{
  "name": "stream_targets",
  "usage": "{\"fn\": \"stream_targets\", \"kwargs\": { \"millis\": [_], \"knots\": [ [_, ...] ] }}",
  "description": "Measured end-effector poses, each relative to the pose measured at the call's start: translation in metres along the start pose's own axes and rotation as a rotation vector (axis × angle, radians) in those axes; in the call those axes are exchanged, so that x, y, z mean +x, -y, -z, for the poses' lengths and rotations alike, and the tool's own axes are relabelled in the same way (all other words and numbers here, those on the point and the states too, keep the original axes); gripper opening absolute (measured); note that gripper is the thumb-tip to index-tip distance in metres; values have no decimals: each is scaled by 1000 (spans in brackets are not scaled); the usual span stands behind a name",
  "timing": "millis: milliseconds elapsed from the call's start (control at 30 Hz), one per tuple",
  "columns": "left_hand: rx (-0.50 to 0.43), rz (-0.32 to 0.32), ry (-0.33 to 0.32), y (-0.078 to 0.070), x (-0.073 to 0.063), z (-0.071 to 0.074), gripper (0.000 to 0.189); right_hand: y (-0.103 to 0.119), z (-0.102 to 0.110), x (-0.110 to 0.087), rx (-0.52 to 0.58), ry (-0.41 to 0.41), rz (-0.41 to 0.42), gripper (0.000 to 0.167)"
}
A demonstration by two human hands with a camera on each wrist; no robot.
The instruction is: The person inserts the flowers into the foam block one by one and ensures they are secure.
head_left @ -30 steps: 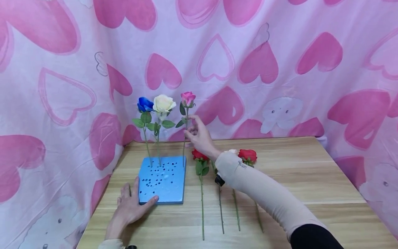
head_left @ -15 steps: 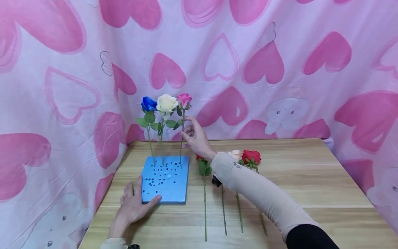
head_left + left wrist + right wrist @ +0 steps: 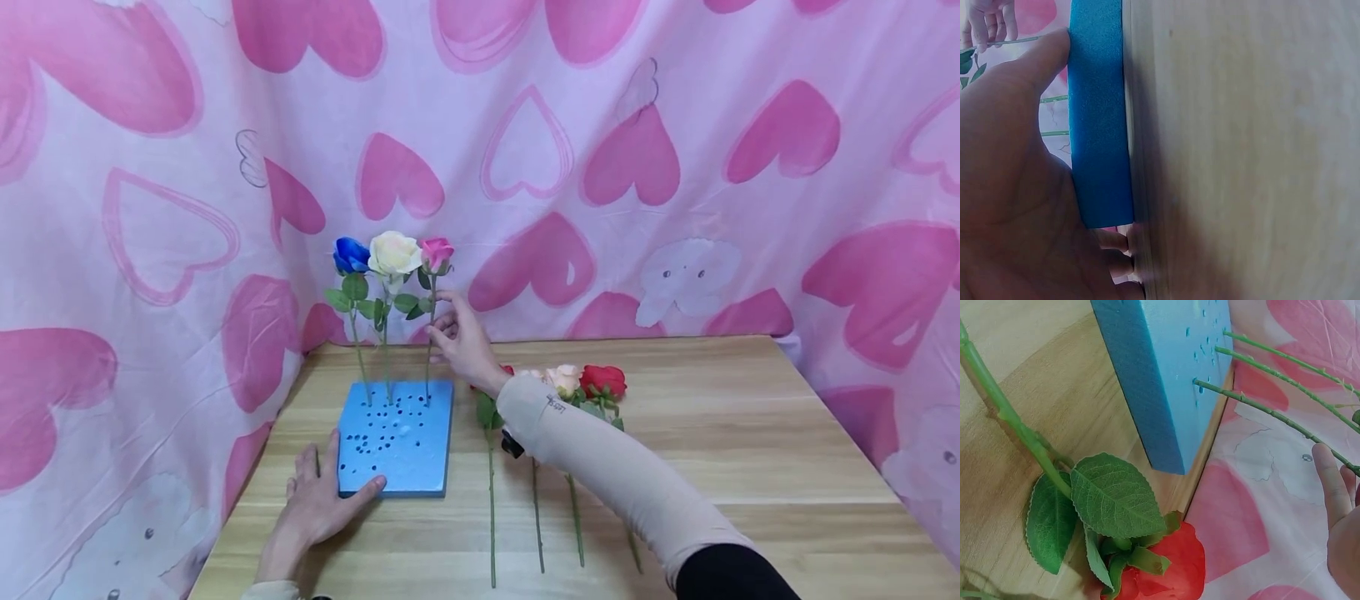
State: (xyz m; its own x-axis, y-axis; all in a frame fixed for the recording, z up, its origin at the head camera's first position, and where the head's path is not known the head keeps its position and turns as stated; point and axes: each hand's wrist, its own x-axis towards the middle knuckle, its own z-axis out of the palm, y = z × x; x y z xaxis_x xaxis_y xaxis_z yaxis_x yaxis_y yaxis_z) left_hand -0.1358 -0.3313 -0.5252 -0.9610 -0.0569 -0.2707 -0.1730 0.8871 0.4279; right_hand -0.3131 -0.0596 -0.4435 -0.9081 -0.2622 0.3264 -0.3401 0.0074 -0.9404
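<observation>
My right hand [image 3: 463, 343] pinches the stem of a pink rose [image 3: 437, 254] between thumb and fingers. The rose stands upright, its stem's lower end in a hole near the back right of a blue foam block [image 3: 427, 458]. The right wrist view shows this stem [image 3: 1260, 407] meeting the block, with fingertips [image 3: 1322, 456] against it higher up. Spread around the block's front left corner, my left hand [image 3: 318, 504] rests with its thumb at the front edge and its other fingers along the left side. A blue rose [image 3: 351, 255] and a white rose [image 3: 394, 252] stand in the block.
Right of the block, several roses lie on the wooden table [image 3: 750, 433], stems toward me. Among them are a red rose [image 3: 603, 381] and a peach rose [image 3: 564, 378]. My right sleeve [image 3: 600, 458] crosses above them. A pink heart-patterned curtain [image 3: 525, 275] hangs behind.
My right hand has moved left with the pink rose, bringing its head up beside the white rose. The left hand stays at the block's corner.
</observation>
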Motion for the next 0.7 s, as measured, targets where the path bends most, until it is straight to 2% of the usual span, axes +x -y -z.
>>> {"fn": "stream_targets", "kwargs": {
  "millis": [300,600,700],
  "knots": [
    [0,6,8,-2,2,3,134,-1,-1,4,-22,-13,-29,60],
    [6,5,4,0,3,2,134,-11,-2,3,-208,3,14,53],
    [5,12,9,0,3,1,135,-14,-3,3,-215,12,14,52]
  ]
}}
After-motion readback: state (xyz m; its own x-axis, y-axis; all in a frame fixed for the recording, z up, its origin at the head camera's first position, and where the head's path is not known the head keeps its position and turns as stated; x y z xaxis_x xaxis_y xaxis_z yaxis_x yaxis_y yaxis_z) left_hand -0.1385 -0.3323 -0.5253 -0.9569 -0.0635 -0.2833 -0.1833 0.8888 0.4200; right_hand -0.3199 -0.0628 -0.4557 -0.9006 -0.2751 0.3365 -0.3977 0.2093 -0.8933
